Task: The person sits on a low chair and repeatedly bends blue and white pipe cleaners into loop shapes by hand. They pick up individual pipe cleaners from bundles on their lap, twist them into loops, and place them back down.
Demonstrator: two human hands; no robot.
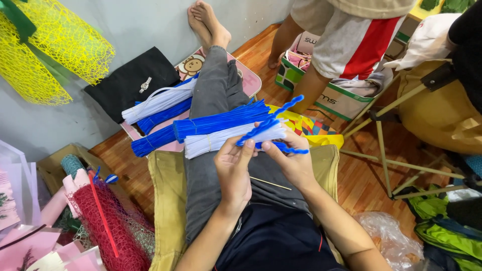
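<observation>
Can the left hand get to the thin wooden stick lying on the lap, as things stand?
Probably yes. The thin wooden stick lies bare on the grey trousers, just beside the left hand, nothing covering it. But the left hand's fingers, with the right hand, are pinching blue pipe cleaners, so it would have to let go first.

The left hand (233,168) covers the near ends of the blue stems (268,131) it pinches, and the right hand (291,163) hides where they cross behind its fingers. The white bundle (221,139) slips under both hands, so its near end cannot be seen. A standing person (351,40) is cut off at the top edge above the waist. The yellow net (55,50) runs off the left and top edges. The pink sheets (30,246) leave the frame at the lower left. The small object on the black cloth (128,83) is perhaps a watch (145,84), too small to tell. At right, the green fabric (447,236) is cut by the edge.
</observation>
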